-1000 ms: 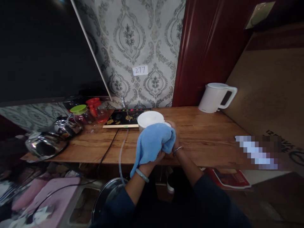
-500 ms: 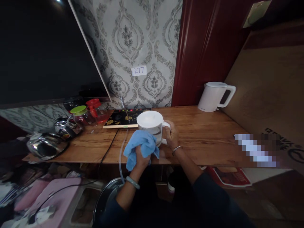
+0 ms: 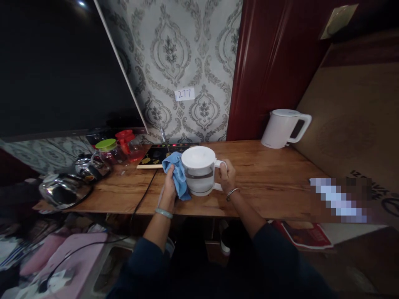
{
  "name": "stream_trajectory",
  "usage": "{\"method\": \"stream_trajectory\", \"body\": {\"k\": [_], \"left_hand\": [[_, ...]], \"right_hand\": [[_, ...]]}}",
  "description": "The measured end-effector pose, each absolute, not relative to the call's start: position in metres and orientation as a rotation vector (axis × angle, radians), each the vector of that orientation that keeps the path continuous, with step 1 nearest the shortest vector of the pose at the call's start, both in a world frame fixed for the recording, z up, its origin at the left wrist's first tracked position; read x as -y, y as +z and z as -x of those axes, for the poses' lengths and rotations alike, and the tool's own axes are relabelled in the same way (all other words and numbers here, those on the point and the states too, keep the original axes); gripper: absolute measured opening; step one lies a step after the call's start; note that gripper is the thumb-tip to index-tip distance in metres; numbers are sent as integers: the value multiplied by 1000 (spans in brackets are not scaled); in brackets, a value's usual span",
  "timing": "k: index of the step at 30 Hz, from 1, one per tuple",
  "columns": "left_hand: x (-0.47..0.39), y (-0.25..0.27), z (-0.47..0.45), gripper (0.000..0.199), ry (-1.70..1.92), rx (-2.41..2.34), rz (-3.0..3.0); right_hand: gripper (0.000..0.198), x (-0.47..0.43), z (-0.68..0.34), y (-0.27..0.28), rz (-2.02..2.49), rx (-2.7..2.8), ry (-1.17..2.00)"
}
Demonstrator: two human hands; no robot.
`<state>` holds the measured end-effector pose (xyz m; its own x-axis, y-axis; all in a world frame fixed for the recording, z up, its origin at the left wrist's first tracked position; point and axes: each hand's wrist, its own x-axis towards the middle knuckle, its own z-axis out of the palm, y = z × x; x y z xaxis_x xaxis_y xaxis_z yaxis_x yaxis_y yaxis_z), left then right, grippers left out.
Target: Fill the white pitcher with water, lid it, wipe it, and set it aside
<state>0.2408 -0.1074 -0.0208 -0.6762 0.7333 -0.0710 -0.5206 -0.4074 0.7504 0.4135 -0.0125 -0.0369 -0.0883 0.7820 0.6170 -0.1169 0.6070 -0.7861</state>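
My clear pitcher (image 3: 200,179) is upright over the wooden table (image 3: 262,182), white lid (image 3: 198,158) on, can't tell if it's touching down. My right hand (image 3: 227,174) is wrapped round its handle (image 3: 220,164), left hand (image 3: 169,187) clutching a blue cloth (image 3: 178,174) at its side. Black panel (image 3: 152,157) just behind, white kettle (image 3: 277,131) off right.

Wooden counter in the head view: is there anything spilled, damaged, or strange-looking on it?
No spill or damage is visible on the brown wooden counter; the clear pot with round white lid looks upright. One oddity: a blocky, pixelated patch at the counter's right end hides whatever lies there.
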Motion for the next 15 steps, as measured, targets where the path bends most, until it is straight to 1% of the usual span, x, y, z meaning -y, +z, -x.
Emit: {"method": "stream_trajectory", "body": {"k": [6, 8, 13, 15], "left_hand": [[109, -8, -229, 23, 1943, -998, -298], [102, -5, -226, 24, 1883, -997, -333], [67, 7, -223, 28, 1791, -933, -432], [53, 14, -223, 29, 1760, -936, -462]], "right_hand": [[46, -19, -417, -42, 539, 1364, 1157], [49, -29, -419, -40, 537, 1375, 1224], [54, -42, -423, -34, 529, 1459, 1270], [53, -43, -424, -34, 545, 1519, 1181]]}}
